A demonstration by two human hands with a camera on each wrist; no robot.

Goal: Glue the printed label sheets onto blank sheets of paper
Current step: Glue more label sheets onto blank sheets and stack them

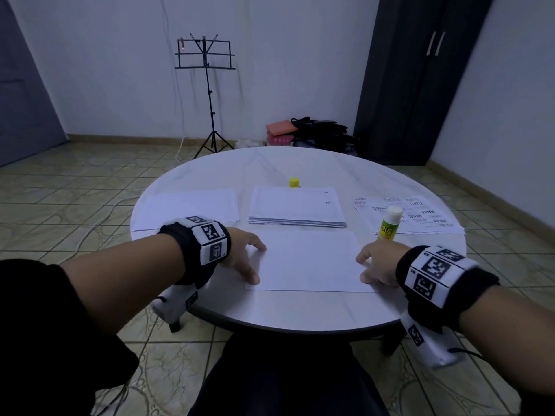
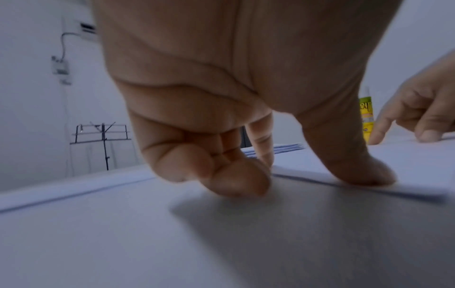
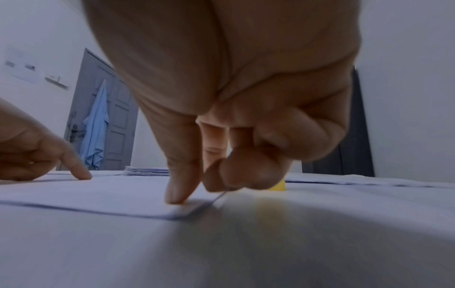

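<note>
A: Where is the sheet relative to the hands?

B: A blank white sheet (image 1: 309,261) lies flat near the front edge of the round white table (image 1: 300,313), between the two hands. The left hand (image 1: 243,256) sits at its left edge, thumb pressed on the near-left corner and forefinger touching the far-left one. The right hand (image 1: 377,267) mirrors it at the right edge.

A: Are they gripping it?

B: Neither plainly holds it. From the left wrist view the thumb (image 2: 354,165) presses flat on the paper while the other fingers (image 2: 236,179) curl down to the table just beside the edge. From the right wrist view the thumb tip (image 3: 179,193) pins the corner; the curled fingers (image 3: 246,173) meet the sheet's edge, possibly pinching it, but blur hides that.

A: What else is on the table?

B: A stack of blank paper (image 1: 297,210) behind the sheet, a single sheet (image 1: 186,207) to the left, printed label sheets (image 1: 420,216) at far right with an uncapped glue stick (image 1: 389,223) standing on them, and its yellow cap (image 1: 294,182) behind the stack.

A: Anything only one camera catches?

B: The right wrist view alone shows a pale blue garment (image 3: 97,132) hanging on a grey door (image 3: 118,120); the head view shows a music stand (image 1: 207,94).
</note>
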